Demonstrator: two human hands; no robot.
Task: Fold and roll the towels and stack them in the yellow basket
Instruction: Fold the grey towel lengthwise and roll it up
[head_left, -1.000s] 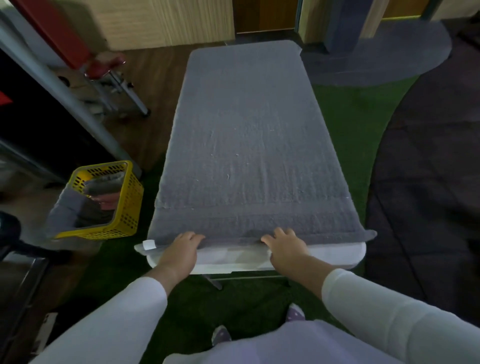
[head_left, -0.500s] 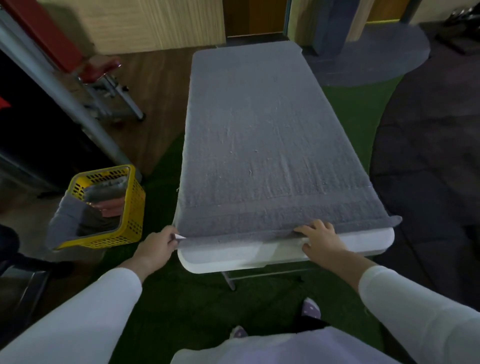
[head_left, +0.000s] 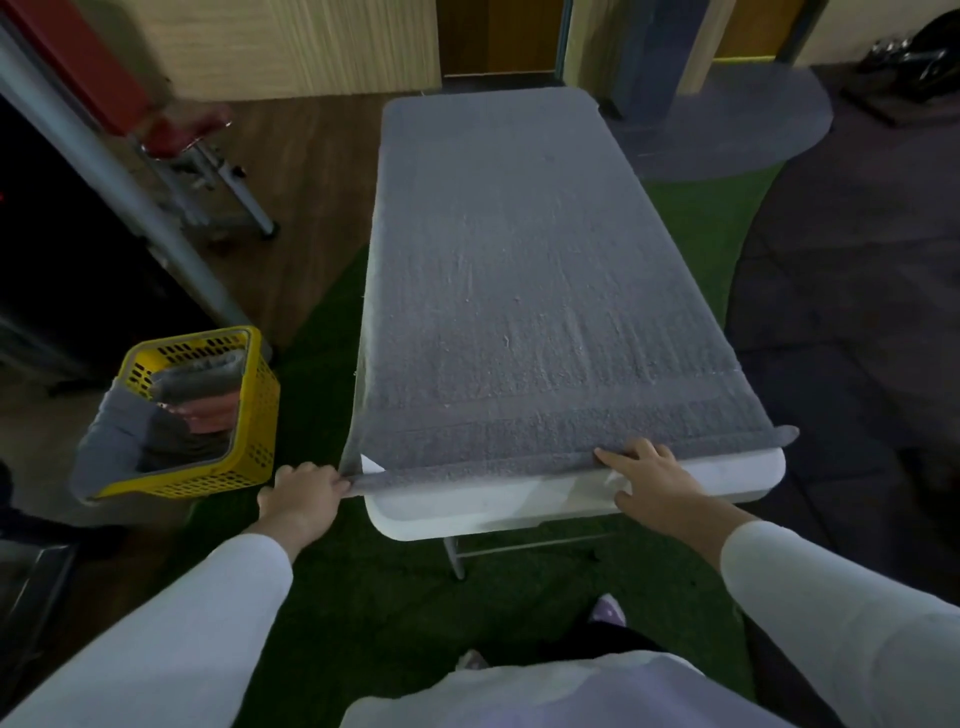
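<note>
Grey towel lies lengthwise away along the table; left hand pinches its near-left corner, right hand rests flat-fingered on the near hem.

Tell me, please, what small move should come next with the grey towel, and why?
Probably slide the right hand along the hem to the near right corner of the grey towel and pinch it: the left hand pinches the left corner, while the right's fingers only lie flat on the hem, short of that corner.
</note>
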